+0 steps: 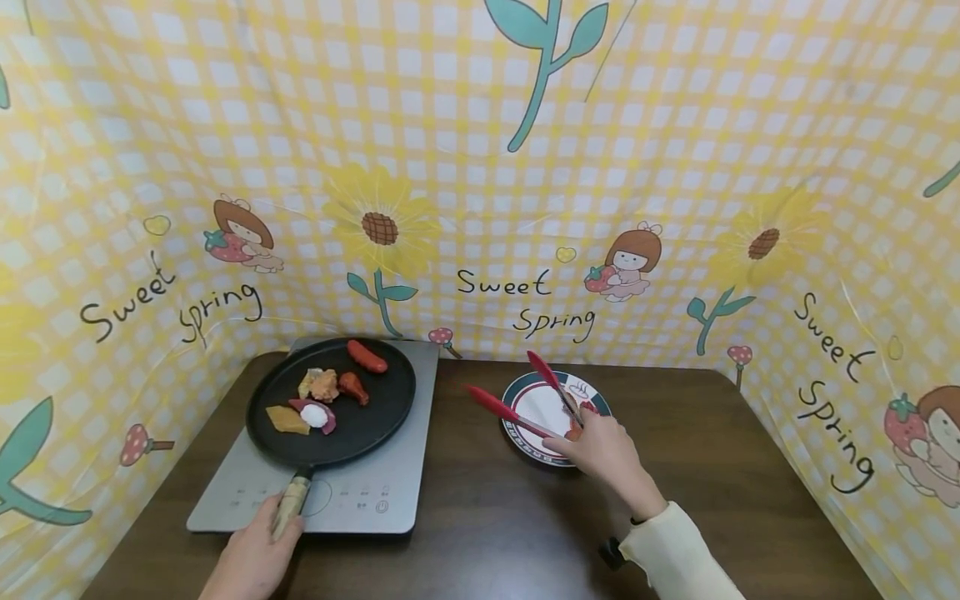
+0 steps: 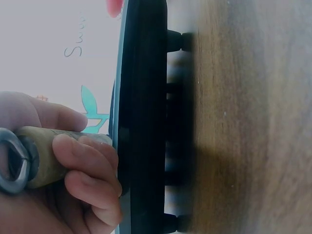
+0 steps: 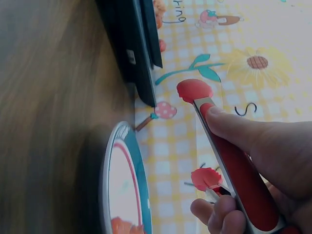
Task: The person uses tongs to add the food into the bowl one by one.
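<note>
My left hand (image 1: 255, 550) grips the tan handle (image 1: 293, 498) of a round black frying pan (image 1: 371, 421). In the pan lie a red sausage (image 1: 367, 357), a small drumstick (image 1: 353, 387), a fried piece (image 1: 323, 385), a flat yellow piece (image 1: 287, 419) and a purple piece with a white top (image 1: 315, 416). My right hand (image 1: 611, 458) holds red-tipped tongs (image 1: 491, 402), spread apart with nothing between the tips, over a white plate (image 1: 536, 412) with a dark patterned rim. Reddish food (image 3: 126, 225) on the plate is partly hidden by that hand in the head view.
The pan sits on a silver induction cooker (image 1: 225, 504) at the left of a dark wooden table (image 1: 465, 517). Yellow checked cloth (image 1: 465, 217) encloses the back and both sides. The plate stands right of the cooker, with bare wood between them.
</note>
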